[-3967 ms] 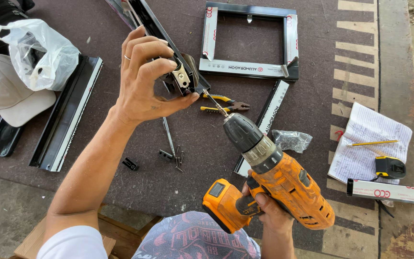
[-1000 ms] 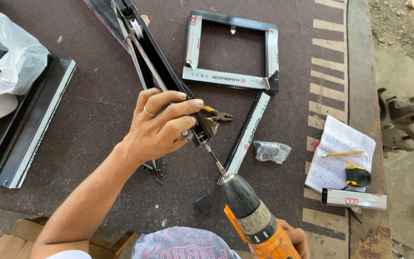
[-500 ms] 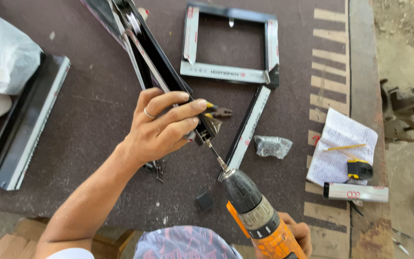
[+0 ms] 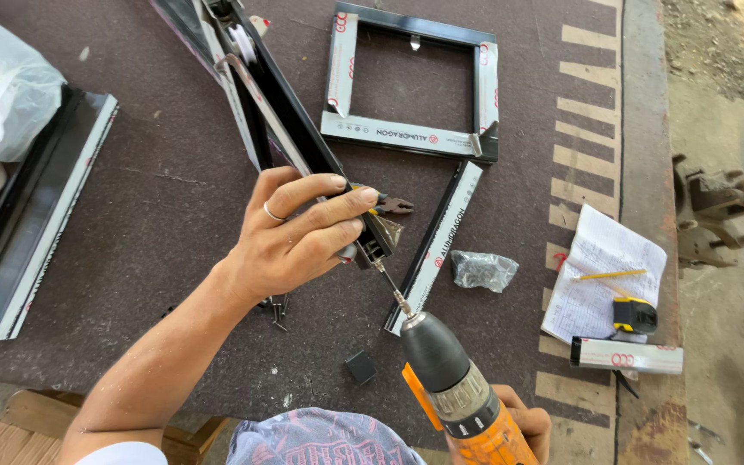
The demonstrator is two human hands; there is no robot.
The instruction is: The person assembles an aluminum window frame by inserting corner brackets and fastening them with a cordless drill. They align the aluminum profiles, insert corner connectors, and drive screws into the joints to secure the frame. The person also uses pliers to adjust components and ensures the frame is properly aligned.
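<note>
- The left hand (image 4: pixel 290 237) is closed around the near end of a long black metal bar (image 4: pixel 282 120). The thumb and fingers wrap over it, and there is a ring on one finger.
- The black metal bar runs up and away from the left hand, tilted, toward the far side of the counter (image 4: pixel 131 215).
- The right hand (image 4: pixel 523 426) is low down, near the body, and grips the handle of an orange drill (image 4: pixel 462 396). Only part of this hand shows.
- The drill's thin bit (image 4: pixel 389 288) points up at the end of the bar, just below the left hand's fingertips. It looks like it touches the bar end, but I cannot tell for sure.
- A pair of pliers (image 4: pixel 389 205) lies just behind the left hand's fingers.
- Some small screws (image 4: pixel 275 312) lie on the counter under the left wrist.
- A little black block (image 4: pixel 360 368) sits on the counter, just left of the drill.
- A short bar with a white strip (image 4: pixel 437 245) lies to the right of the left hand, next to the drill bit.
- A small clear bag (image 4: pixel 484 269) with dark bits in it lies to the right of that short bar.
- A square metal frame (image 4: pixel 411 138) lies farther off, beyond both hands.
- Well to the right of the hands are a paper with writing (image 4: pixel 604 271), a yellow pencil (image 4: pixel 610 275) on it, a tape measure (image 4: pixel 635 316) and a short white piece (image 4: pixel 626 355).
- Far left of the left hand lie another long dark bar (image 4: pixel 36 215) and a white plastic bag (image 4: pixel 2 95).
</note>
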